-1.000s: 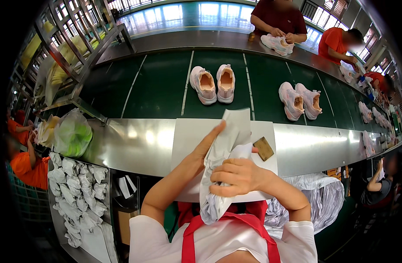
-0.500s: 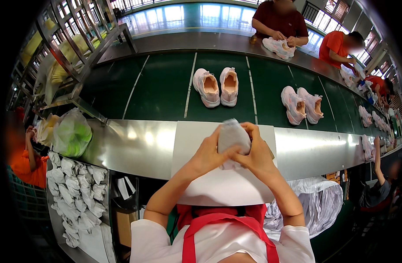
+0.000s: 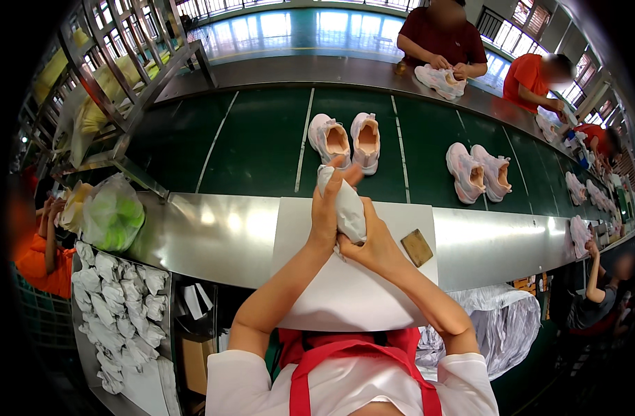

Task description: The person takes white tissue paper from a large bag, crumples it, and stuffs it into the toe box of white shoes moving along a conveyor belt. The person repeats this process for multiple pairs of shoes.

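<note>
A wad of crumpled white paper (image 3: 350, 215) is held between my two hands above a white board (image 3: 352, 298). It is long and narrow, tilted with its far end to the left. My left hand (image 3: 324, 218) presses along its left side, with some fingertips blurred near the far end. The fingers of my right hand (image 3: 374, 243) close round its near right end. Just beyond the hands, a pair of pale pink and white shoes (image 3: 366, 142) with peach linings stands on the green conveyor belt (image 3: 262, 139).
A brown block (image 3: 417, 247) lies on the board, right of my hands. Several paper wads (image 3: 116, 298) fill a tray at left, near a plastic bag (image 3: 114, 211). More shoes (image 3: 466, 173) stand along the belt. Across it, a person (image 3: 442, 38) handles a shoe. A sack of paper (image 3: 501, 326) sits lower right.
The paper wad has turned from upright to slanting. My left hand has straightened along its side. My right hand has shifted left, uncovering the brown block. The shoes have moved slightly nearer and rightward.
</note>
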`<action>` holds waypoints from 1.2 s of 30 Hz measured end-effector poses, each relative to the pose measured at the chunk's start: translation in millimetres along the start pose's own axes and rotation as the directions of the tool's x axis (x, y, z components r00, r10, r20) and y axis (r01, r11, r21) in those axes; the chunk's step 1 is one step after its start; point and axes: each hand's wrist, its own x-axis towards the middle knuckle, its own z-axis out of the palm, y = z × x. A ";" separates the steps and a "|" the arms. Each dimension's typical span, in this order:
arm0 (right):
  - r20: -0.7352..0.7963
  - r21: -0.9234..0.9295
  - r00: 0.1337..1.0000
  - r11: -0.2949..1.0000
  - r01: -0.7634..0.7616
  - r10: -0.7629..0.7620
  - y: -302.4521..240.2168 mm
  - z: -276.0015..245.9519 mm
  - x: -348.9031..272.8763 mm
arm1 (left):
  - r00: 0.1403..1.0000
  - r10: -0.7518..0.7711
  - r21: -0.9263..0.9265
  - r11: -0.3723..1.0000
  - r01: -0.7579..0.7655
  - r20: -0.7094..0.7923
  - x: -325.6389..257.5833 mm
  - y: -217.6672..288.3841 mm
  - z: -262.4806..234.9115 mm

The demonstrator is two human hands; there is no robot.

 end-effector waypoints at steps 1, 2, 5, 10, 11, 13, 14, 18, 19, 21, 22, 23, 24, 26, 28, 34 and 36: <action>0.028 0.092 1.000 0.996 -0.012 0.009 5.1 -0.7 4.2 | 0.993 -0.066 -0.012 0.998 0.068 0.096 4.7 -1.4 -4.1; 0.063 0.184 0.998 0.983 -0.019 0.007 6.0 -1.4 6.9 | 0.975 -0.122 -0.015 0.992 0.127 0.187 9.2 -0.3 -11.9; -0.001 -0.045 1.000 0.999 0.024 -0.024 3.2 -6.6 10.4 | 0.973 -0.090 -0.040 0.994 0.101 0.211 21.3 3.1 -13.6; -0.125 -0.232 0.986 0.970 0.076 -0.107 19.6 -11.3 19.7 | 0.989 -0.131 -0.098 0.986 0.138 0.072 57.7 -14.5 -6.7; -0.181 -0.286 0.978 0.957 0.045 -0.100 28.2 -13.7 20.4 | 0.979 -0.180 -0.099 0.977 0.189 0.096 65.9 -28.8 -2.3; -0.255 -0.423 0.954 0.905 0.033 -0.155 52.9 -27.9 27.8 | 0.943 -0.198 -0.157 0.957 0.245 0.266 84.5 -53.3 1.9; -0.286 -0.494 0.939 0.869 0.027 -0.192 62.4 -39.8 32.8 | 0.953 -0.191 -0.157 0.960 0.232 0.236 104.9 -67.8 4.3; -0.368 -0.646 0.922 0.746 -0.163 -0.117 74.2 -76.3 62.0 | 0.921 0.292 0.565 0.728 -0.388 0.257 233.1 -142.1 -15.1; -0.343 -0.697 0.932 0.698 -0.167 -0.120 74.8 -81.5 69.9 | 0.895 0.314 0.696 0.565 -0.444 0.317 252.5 -151.1 -18.7; -0.322 -0.778 0.942 0.593 -0.207 -0.094 83.3 -96.3 80.3 | 0.847 0.118 0.801 0.280 -0.529 0.518 263.0 -150.4 -10.6; -0.325 -0.812 0.934 0.550 -0.197 -0.146 89.8 -101.3 89.1 | 0.883 -0.138 0.869 0.299 -0.394 0.448 272.5 -146.1 -5.4; -0.306 -0.824 0.944 0.532 -0.197 -0.125 91.0 -100.9 95.1 | 0.869 -0.170 0.872 0.260 -0.415 0.465 273.0 -143.6 -3.8; -0.284 -0.836 0.953 0.513 -0.192 -0.105 90.5 -99.4 103.1 | 0.856 -0.200 0.873 0.220 -0.436 0.478 273.5 -141.1 -4.1; -0.233 -0.861 0.964 0.488 -0.143 -0.129 95.8 -94.3 122.9 | 0.834 -0.199 0.855 0.182 -0.485 0.515 271.0 -137.5 -10.0; -0.199 -0.896 0.979 0.415 -0.161 -0.049 112.1 -85.4 147.3 | 0.826 -0.234 0.857 0.210 -0.471 0.512 262.3 -133.9 -12.1; -0.045 -0.919 0.968 0.369 -0.137 0.246 127.5 -82.2 206.4 | 0.812 -0.215 0.834 0.260 -0.487 0.542 258.3 -130.9 -11.2; 0.171 -0.851 0.747 0.478 -0.216 0.643 100.2 -95.9 218.1 | 0.797 -0.240 0.825 0.277 -0.492 0.555 264.5 -130.0 -22.1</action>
